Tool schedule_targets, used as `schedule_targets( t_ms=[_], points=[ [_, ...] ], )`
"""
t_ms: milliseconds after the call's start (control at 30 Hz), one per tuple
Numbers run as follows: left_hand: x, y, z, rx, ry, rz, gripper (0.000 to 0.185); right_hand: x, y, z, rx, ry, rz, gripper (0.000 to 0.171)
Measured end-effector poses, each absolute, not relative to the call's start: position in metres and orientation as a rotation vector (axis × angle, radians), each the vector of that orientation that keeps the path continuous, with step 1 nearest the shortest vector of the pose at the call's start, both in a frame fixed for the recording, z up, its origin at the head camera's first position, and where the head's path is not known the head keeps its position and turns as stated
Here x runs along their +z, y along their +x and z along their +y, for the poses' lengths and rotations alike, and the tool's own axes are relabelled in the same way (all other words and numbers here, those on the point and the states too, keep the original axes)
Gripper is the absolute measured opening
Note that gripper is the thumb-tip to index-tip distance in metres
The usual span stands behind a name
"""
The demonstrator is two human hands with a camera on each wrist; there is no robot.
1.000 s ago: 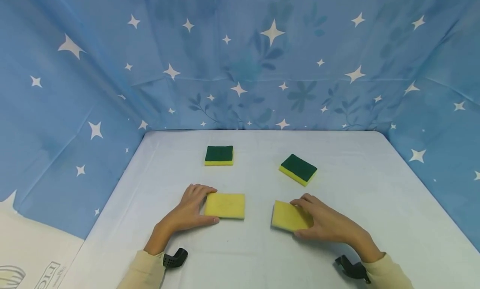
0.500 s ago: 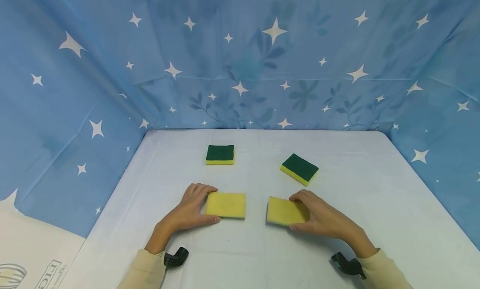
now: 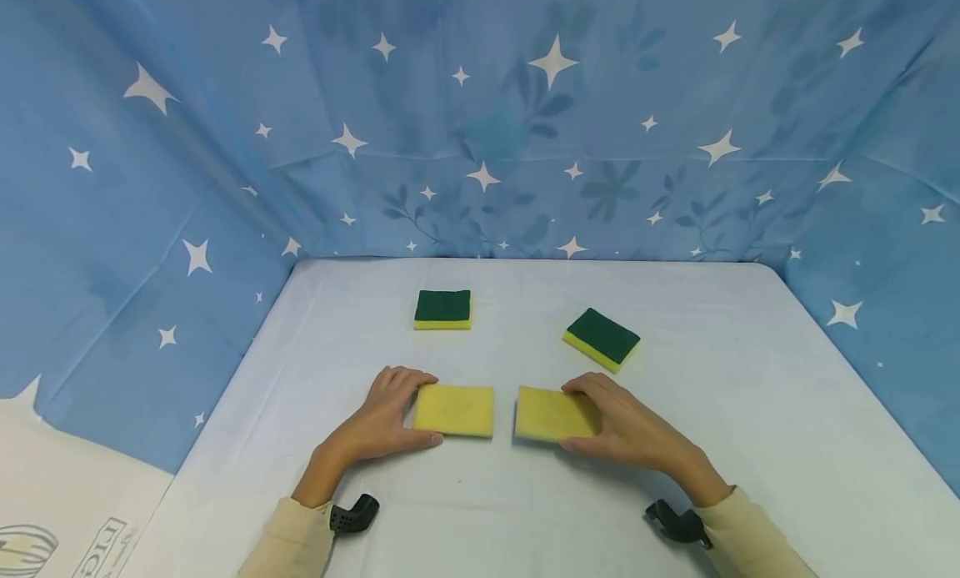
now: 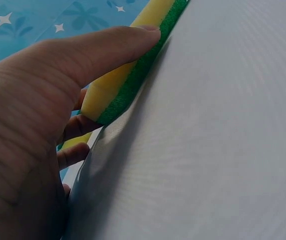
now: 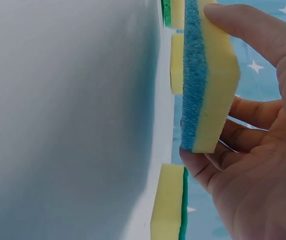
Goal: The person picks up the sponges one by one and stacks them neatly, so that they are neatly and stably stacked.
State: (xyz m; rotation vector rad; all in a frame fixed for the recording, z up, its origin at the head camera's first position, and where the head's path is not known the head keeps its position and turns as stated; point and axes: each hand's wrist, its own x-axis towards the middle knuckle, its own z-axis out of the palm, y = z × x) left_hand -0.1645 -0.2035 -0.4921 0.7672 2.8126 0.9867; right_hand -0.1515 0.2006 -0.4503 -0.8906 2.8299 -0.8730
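**Two yellow sponges nearly meet**

The left hand (image 3: 382, 415) grips the left yellow sponge (image 3: 453, 410) by its edge, low in the middle of the frame. The right hand (image 3: 626, 428) grips the right yellow sponge (image 3: 553, 414) and has slid it left, so it now lies just beside the first one. Only a small gap is left between them. Two green-topped sponges (image 3: 442, 309) (image 3: 602, 339) sit higher up on the white table (image 3: 750, 394).

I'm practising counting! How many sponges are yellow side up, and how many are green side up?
Yellow side up: 2, left and right
Green side up: 2, back left and back right
Total: 4 sponges
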Motion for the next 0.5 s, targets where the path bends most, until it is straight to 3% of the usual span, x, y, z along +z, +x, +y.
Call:
schedule_targets(
  t_ms=[500],
  points=[
    [-0.491,-0.163,-0.204,0.997,0.663,2.8,0.092,-0.454,-0.166,0.173,-0.966,-1.03,2.794,0.064]
  ],
)
